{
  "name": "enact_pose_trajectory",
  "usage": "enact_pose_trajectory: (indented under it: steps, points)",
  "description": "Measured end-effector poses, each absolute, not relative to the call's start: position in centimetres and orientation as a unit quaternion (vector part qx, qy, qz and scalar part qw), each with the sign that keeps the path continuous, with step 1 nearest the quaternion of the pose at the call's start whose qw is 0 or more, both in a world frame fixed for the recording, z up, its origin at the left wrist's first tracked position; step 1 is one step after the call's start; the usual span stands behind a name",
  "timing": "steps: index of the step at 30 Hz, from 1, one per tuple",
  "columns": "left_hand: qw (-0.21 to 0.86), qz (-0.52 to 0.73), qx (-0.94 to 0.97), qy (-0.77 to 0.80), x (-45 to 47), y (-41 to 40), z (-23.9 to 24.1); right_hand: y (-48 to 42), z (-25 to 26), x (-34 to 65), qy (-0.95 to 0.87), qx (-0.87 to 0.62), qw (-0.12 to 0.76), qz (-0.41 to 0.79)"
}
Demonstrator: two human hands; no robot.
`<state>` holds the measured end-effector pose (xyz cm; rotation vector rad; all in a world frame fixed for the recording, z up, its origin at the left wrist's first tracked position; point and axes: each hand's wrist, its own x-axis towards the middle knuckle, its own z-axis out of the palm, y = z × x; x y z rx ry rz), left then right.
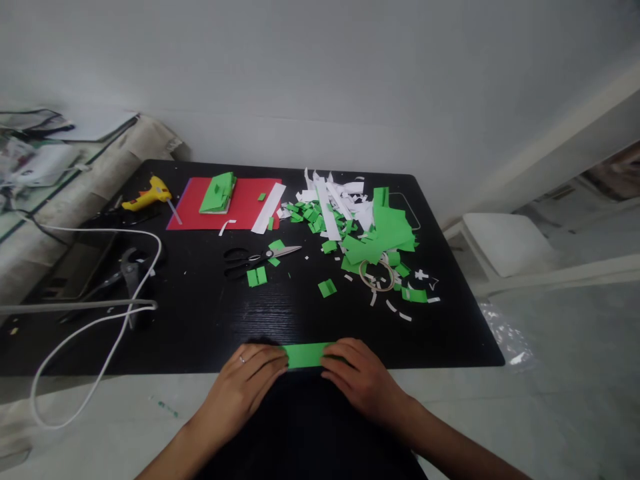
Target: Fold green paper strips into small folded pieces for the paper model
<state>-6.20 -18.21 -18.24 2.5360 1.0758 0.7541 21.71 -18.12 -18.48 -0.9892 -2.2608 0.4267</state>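
At the table's front edge a strip of green paper (305, 355) lies lengthwise between my two hands. My left hand (250, 377) has its fingers closed over the strip's left end; a ring shows on one finger. The right end is gripped by my right hand (357, 377), thumb hidden beneath. Beyond the hands lie black-handled scissors (265, 256), blades pointing right and partly over a green scrap. A folded green piece (257, 277) sits just in front of them, and another small green piece (327, 288) lies to the right.
A red sheet (193, 207) carries a green paper stack (219, 191) and a white strip (269, 208). Green and white scraps (310, 215) pile at the back right, beside larger green sheets (387, 230) and a tape ring (377, 288). A yellow glue gun (149, 195), pliers (131, 275) and a white cable (117, 347) are leftward.
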Motion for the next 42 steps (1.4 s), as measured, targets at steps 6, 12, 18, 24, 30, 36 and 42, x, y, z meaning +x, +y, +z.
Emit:
enact_pose_trajectory:
  steps: [6, 12, 18, 24, 30, 36, 42]
  points:
    - [0.129, 0.257, 0.891, 0.352, -6.0, -18.2, -18.1, -18.3, -18.9, 22.1, -0.865, -0.359, 0.317, 0.153]
    - [0.146, 0.274, 0.886, 0.344, -5.9, -18.3, -18.1, -18.0, -18.8, 22.2, -0.856, -0.360, 0.316, 0.193]
    - [0.165, 0.237, 0.872, 0.395, -5.6, -17.7, -17.9, -17.0, -17.9, 22.6, -0.818, -0.421, 0.269, 0.284]
    - [0.192, 0.217, 0.847, 0.445, -4.9, -16.9, -18.1, -16.3, -17.2, 22.1, -0.770, -0.526, 0.213, 0.292]
    - [0.216, 0.212, 0.833, 0.463, -4.9, -16.9, -18.2, -16.2, -17.0, 22.1, -0.772, -0.535, 0.204, 0.277]
    - [0.218, 0.221, 0.830, 0.464, -5.1, -17.5, -18.2, -17.0, -17.2, 23.0, -0.798, -0.515, 0.207, 0.236]
    - [0.193, 0.206, 0.840, 0.464, -4.5, -17.8, -17.9, -17.1, -17.0, 23.1, -0.801, -0.511, 0.192, 0.245]
